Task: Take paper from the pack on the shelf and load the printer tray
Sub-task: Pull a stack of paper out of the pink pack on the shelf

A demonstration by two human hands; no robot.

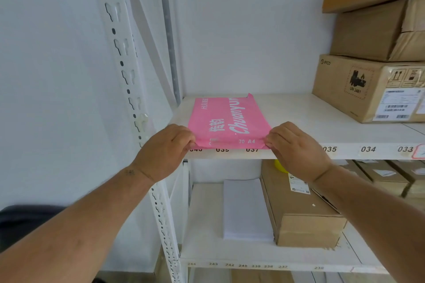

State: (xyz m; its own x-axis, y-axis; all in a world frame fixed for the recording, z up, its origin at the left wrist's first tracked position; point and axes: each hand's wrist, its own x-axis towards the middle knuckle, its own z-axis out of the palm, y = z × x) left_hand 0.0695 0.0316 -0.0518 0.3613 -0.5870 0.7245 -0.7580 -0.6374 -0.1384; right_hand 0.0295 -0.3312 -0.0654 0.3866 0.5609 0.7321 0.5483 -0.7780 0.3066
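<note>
Pink paper pack [227, 122], flat, glossy wrapper, corners pinched by both hands

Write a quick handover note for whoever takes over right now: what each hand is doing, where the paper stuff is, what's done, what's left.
Left hand: pinching the near left corner of the pink paper pack.
Right hand: pinching the near right corner.
The pack lies flat at the front edge of the upper shelf. A loose white paper stack sits on the shelf below.
Done: pack gripped.
Left: get paper out and load the printer tray, which is out of view.
</note>
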